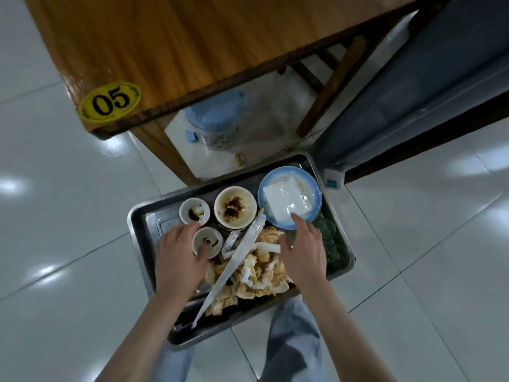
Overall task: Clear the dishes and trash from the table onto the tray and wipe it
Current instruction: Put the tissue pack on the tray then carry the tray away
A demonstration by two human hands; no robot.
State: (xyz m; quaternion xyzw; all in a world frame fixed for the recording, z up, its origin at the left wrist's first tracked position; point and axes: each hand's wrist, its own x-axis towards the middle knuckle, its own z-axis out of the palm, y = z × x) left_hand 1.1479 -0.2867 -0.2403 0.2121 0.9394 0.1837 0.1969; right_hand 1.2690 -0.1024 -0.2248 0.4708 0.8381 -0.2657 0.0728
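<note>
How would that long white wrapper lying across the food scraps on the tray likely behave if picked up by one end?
The long white wrapper looks thin and crinkled, so probably light and floppy. It overhangs the tray edge and rests loosely on food scraps, so it may slide off easily.

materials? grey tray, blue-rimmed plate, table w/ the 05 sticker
Grey rectangular tray: looks like brushed metal, dull sheen, rolled rim. Blue-rimmed round plate: smooth and glossy, ceramic or melamine, cannot tell. Brown table: varnished wood, visible grain, glossy highlights.
</note>
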